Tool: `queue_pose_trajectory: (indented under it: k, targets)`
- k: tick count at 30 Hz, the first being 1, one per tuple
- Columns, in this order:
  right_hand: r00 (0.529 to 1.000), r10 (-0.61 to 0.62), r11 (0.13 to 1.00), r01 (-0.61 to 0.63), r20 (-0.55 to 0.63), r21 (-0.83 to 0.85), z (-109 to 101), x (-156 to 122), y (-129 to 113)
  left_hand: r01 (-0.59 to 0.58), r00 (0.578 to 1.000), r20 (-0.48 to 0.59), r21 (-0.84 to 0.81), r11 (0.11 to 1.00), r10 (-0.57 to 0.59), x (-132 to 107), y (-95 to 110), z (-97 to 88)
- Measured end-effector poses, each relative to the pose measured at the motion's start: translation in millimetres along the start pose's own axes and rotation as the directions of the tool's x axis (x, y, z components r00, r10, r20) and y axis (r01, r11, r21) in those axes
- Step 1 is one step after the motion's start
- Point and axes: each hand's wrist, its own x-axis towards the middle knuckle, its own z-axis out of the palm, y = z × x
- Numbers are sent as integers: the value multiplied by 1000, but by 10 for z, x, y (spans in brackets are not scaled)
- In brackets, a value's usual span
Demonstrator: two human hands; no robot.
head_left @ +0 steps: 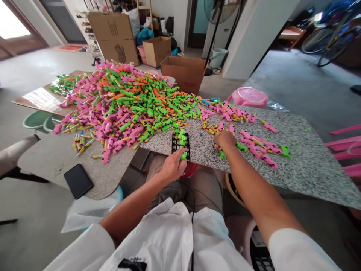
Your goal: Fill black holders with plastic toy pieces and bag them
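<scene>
My left hand (173,165) is closed at the near edge of a black grid tray (175,146), pinching a small bright green plastic toy (184,155). Another green toy (182,138) lies on the tray just beyond it. Over the speckled stone table, my right hand (226,140) is lowered with its fingers drawn together beside a cluster of small yellow pieces (211,128); whatever its fingertips hold is hidden. Close to that wrist lie a green toy (241,147) and a row of pink toys (259,145) with dark spots.
A large heap of pink, green and orange toys (135,101) covers the left and back of the tables. A black tablet-like device (78,181) lies on the left table. Behind stand an open cardboard box (183,71) and a pink stool (250,97). Pink chair slats (345,145) are at right.
</scene>
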Motion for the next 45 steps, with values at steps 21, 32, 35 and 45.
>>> queue_pose_trajectory:
  k: [21, 32, 35, 45]
  targets:
    - [683, -709, 473, 645, -176, 600, -318, -1716, -151, -168, 986, 80, 334, 927, 150, 93, 323, -251]
    - [492, -812, 380, 854, -314, 355, -292, -1808, -138, -231, 965, 209, 394, 890, 158, 99, 380, -392]
    - [499, -802, 391, 854, -328, 342, -287, -1831, -129, -256, 958, 229, 406, 877, 174, 98, 396, -405]
    - [673, -713, 593, 729, -197, 341, -129, -2006, -136, -264, 957, 234, 453, 852, 172, 93, 325, -334]
